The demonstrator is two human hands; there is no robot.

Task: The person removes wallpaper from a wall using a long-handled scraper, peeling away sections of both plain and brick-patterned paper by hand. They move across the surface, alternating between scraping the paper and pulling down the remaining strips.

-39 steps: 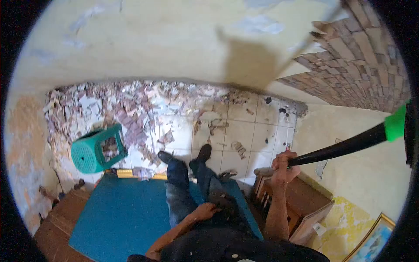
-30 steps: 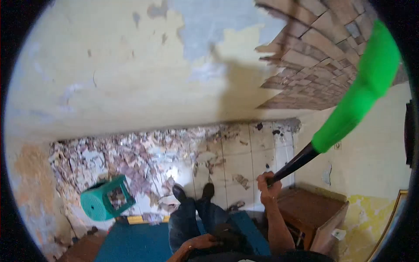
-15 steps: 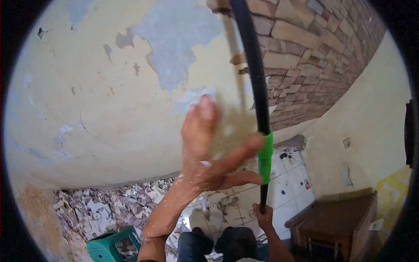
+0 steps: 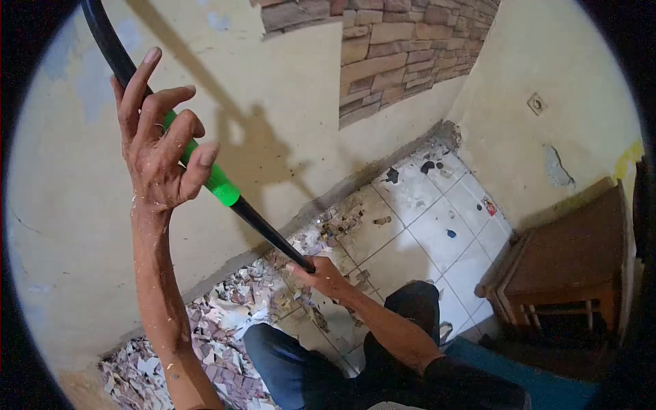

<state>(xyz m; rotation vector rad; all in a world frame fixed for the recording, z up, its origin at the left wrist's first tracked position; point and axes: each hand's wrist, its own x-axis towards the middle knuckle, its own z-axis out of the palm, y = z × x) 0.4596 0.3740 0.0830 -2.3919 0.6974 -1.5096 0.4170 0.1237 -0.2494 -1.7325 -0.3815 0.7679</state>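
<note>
A long black pole [image 4: 270, 236] with a bright green grip section [image 4: 224, 188] slants from the upper left down to the middle of the view. Its top runs out of the frame, so the far end is hidden. My right hand [image 4: 324, 277] is closed round the pole's lower end. Beside the green section, my left hand [image 4: 160, 150] is raised with its fingers apart and loosely bent, overlapping the pole. Pale flecks dot the left hand and forearm. Behind them stands a yellowish wall [image 4: 273, 89] with bare, peeled patches.
Stone-patterned wallpaper [image 4: 410, 48] still covers the upper wall. Torn paper scraps [image 4: 225, 355] heap along the wall's foot on white floor tiles [image 4: 400, 263]. A brown wooden cabinet [image 4: 567, 239] stands at right, below a wall socket [image 4: 537, 104]. My knees show below.
The pole has swung from nearly upright to a leftward slant. My left hand has moved up and left, my right hand up and left. The view has turned rightward; the green stool is out of view.
</note>
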